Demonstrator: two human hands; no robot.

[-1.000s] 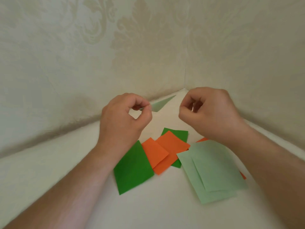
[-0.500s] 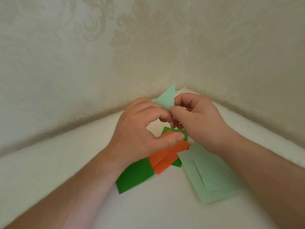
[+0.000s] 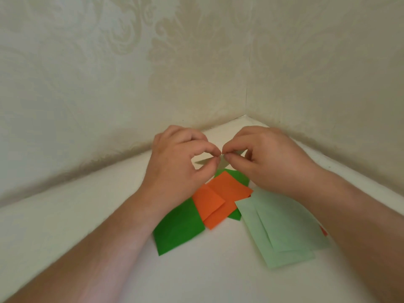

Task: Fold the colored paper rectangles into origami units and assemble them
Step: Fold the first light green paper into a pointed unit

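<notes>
While both pinch, folded paper (image 3: pixel 205 161) spans left hand (image 3: pixel 177 162) and right hand (image 3: pixel 269 158).

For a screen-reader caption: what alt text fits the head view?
Both hands, left hand and right hand, pinch a small pale green folded paper above a white surface in a wallpapered corner. Below lie dark green, orange and pale green sheets.

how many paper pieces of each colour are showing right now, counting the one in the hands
Dark green: 2, the second lies partly under the orange.
Orange: 3, counting a sliver by the right forearm.
Pale green: 3, two overlapping sheets plus the small folded piece pinched by both hands.
Total: 8
</notes>
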